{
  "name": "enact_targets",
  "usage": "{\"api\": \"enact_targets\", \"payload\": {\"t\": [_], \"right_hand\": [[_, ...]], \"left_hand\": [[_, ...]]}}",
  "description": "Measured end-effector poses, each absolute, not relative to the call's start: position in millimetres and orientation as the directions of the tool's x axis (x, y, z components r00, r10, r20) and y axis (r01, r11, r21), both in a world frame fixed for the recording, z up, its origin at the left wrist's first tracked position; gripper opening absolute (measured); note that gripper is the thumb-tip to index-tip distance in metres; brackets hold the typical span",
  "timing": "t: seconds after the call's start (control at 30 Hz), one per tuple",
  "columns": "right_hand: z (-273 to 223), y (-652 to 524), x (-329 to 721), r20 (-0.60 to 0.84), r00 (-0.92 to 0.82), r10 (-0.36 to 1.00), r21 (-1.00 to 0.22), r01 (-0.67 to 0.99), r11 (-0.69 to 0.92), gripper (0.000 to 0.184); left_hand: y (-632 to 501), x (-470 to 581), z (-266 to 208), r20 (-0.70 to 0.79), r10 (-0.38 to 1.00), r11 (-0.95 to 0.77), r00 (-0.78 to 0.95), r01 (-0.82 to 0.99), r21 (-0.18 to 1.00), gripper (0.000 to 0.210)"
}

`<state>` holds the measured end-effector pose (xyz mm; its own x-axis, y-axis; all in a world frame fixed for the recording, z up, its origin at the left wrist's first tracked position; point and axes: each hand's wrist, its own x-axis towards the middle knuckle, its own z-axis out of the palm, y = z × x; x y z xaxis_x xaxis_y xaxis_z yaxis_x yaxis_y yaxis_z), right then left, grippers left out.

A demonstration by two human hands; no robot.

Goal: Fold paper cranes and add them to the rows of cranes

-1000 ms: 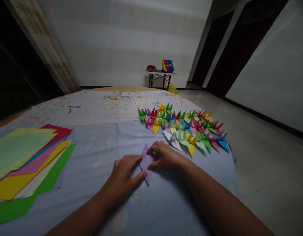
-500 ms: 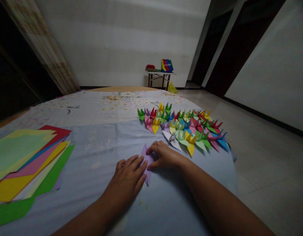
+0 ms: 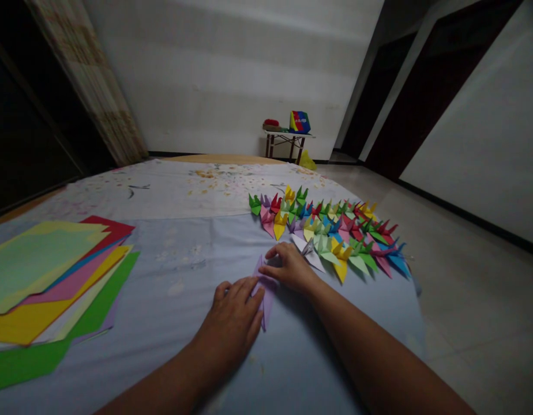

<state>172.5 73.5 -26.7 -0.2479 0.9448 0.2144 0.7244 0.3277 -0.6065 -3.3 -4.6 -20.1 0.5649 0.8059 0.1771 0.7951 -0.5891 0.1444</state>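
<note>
A narrow purple origami paper (image 3: 269, 297), folded into a long pointed shape, lies on the pale blue cloth in front of me. My left hand (image 3: 235, 314) rests low over its left side, fingertips holding it down. From the right, my right hand (image 3: 290, 268) reaches over with curled fingers. Its thumb and forefinger are at the upper part of the paper, a small gap between them. Part of the paper is hidden under the left fingers. Just beyond the right hand stands a white paper crane (image 3: 307, 251), at the edge of a large group of cranes.
Several colourful folded paper cranes (image 3: 322, 230) stand in rows at the right. To the left lies a fanned stack of coloured paper sheets (image 3: 45, 265). A floral tablecloth (image 3: 175, 190) covers the table's far part. A small side table (image 3: 288, 135) is by the wall.
My right thumb has moved up along the purple paper, and the forefinger has shifted to its upper end. The left hand still holds the paper down. The whole view has shifted slightly.
</note>
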Motion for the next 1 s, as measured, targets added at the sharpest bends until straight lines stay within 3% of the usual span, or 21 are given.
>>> {"api": "enact_targets", "payload": {"t": [0.3, 0.7, 0.9, 1.0], "right_hand": [[-23, 81, 161, 0.111, -0.247, 0.963, -0.526, 0.807, 0.268, 0.033], [-26, 110, 158, 0.161, -0.18, 0.97, -0.483, 0.843, 0.236, 0.026], [-19, 104, 166, 0.202, -0.1, 0.974, -0.543, 0.816, 0.197, 0.027], [-18, 92, 170, 0.176, -0.158, 0.972, -0.554, 0.8, 0.23, 0.028]], "left_hand": [[-5, -3, -19, 0.137, 0.822, -0.57, 0.553, 0.801, 0.182, 0.036], [-5, -3, -17, 0.139, 0.818, -0.575, 0.558, 0.798, 0.182, 0.035], [-5, -5, -21, 0.16, 0.813, -0.581, 0.56, 0.794, 0.179, 0.035], [-4, -6, -22, 0.152, 0.81, -0.586, 0.566, 0.793, 0.165, 0.036]]}}
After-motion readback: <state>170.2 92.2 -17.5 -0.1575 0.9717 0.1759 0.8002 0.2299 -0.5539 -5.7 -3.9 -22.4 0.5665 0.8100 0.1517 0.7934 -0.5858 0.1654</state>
